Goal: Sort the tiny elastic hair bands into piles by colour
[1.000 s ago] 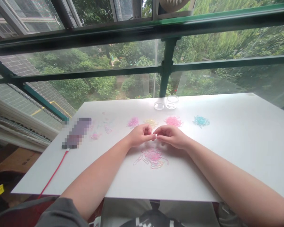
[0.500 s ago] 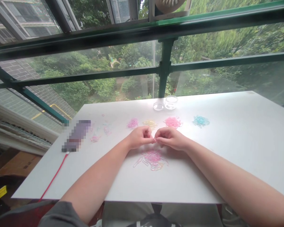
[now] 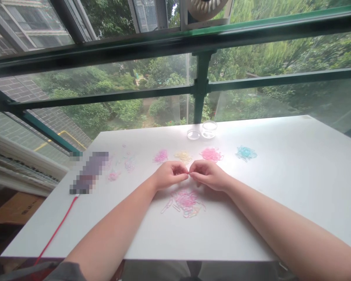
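Observation:
My left hand (image 3: pixel 171 174) and my right hand (image 3: pixel 207 175) meet fingertip to fingertip over the white table. Both are pinched closed; whatever lies between the fingertips is too small to make out. Just below them is a loose pile of pink and pale clips (image 3: pixel 186 201). Beyond my hands lie a purple pile (image 3: pixel 160 156), a yellow pile (image 3: pixel 183 157) partly behind my fingers, a bright pink pile (image 3: pixel 211 154) and a teal pile (image 3: pixel 246 152).
Near the table's (image 3: pixel 295 187) far edge stand a clear round container (image 3: pixel 209 130) and a low clear dish (image 3: pixel 193 135). Small scattered clips (image 3: pixel 129 165) lie at the left, beside a blurred dark device (image 3: pixel 90 173) with a red cable (image 3: pixel 57 228). A green-framed window rises behind.
The view has shifted slightly, so the table and piles appear a little lower and further left. My hands stay together at the fingertips, with slightly altered finger positions.

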### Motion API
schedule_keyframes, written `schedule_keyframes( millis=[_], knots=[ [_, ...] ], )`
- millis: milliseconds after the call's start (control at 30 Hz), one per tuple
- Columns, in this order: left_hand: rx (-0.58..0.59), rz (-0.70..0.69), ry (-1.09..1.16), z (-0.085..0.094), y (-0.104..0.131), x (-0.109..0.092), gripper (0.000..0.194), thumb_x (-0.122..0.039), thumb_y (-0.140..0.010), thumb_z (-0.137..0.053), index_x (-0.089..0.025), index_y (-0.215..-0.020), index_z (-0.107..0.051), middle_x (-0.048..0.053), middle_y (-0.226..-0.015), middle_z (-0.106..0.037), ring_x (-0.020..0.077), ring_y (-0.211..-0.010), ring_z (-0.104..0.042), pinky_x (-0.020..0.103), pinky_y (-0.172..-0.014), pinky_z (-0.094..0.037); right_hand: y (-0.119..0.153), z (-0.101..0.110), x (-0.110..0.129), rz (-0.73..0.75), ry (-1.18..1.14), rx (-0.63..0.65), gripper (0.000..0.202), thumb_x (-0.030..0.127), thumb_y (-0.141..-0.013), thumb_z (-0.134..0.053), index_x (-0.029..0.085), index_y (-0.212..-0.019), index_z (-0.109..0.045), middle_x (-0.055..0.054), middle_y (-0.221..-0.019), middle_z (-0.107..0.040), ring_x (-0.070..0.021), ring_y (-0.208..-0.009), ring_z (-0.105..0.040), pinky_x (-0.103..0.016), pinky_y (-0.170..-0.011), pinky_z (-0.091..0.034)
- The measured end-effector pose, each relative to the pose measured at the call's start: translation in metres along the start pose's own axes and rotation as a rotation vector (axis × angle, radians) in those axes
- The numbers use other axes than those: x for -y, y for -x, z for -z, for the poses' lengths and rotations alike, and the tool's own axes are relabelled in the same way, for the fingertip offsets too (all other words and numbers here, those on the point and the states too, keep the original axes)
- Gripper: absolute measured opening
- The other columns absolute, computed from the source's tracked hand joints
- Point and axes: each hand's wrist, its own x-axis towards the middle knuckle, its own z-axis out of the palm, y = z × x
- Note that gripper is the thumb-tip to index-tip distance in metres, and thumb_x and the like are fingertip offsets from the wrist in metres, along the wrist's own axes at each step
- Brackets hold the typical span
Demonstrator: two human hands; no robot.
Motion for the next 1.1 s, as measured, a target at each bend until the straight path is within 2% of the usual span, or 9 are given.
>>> schedule_keyframes(
  millis=[267,633,867,1100],
  knots=[
    [0.015,0.055,-0.2,-0.003,0.006,-0.009,0.009,-0.021,-0.073,-0.058,-0.012,-0.072,-0.06,-0.002,-0.06,-0.05,0.0073,-0.057,-0.042,0.019,-0.053,-0.033,0.002,-0.005,0.003,0.026,0.148,0.003,0.007,0.01,-0.073,-0.051,0.016,-0.072,-0.055,0.005,-0.059,-0.05,-0.0069,-0.053,-0.044,-0.019,-0.05,-0.034],
    [0.015,0.049,-0.3,-0.003,0.004,-0.008,0.007,-0.019,-0.071,-0.057,-0.014,-0.067,-0.056,-0.003,-0.061,-0.051,0.0074,-0.057,-0.043,0.019,-0.055,-0.035,0.001,-0.013,0.002,0.035,0.222,-0.066,0.009,0.008,-0.066,-0.05,0.017,-0.067,-0.052,0.006,-0.059,-0.047,-0.0065,-0.055,-0.041,-0.018,-0.051,-0.033],
    [0.019,0.049,-0.221,-0.001,-0.002,-0.005,0.013,-0.025,-0.074,-0.057,-0.013,-0.07,-0.055,-0.002,-0.061,-0.048,0.0079,-0.056,-0.04,0.02,-0.053,-0.031,0.003,-0.012,-0.002,0.046,0.315,-0.139,0.011,0.007,-0.065,-0.047,0.018,-0.066,-0.046,0.006,-0.059,-0.044,-0.0071,-0.056,-0.039,-0.019,-0.052,-0.031],
    [-0.024,0.028,0.008,-0.001,-0.004,0.001,0.02,-0.03,-0.073,-0.06,-0.012,-0.071,-0.051,-0.002,-0.062,-0.046,0.0073,-0.055,-0.038,0.02,-0.052,-0.029,0.001,-0.008,-0.004,0.049,0.385,-0.245,0.012,0.007,-0.065,-0.044,0.018,-0.065,-0.041,0.005,-0.059,-0.039,-0.0083,-0.057,-0.036,-0.021,-0.054,-0.029]
  ],
)
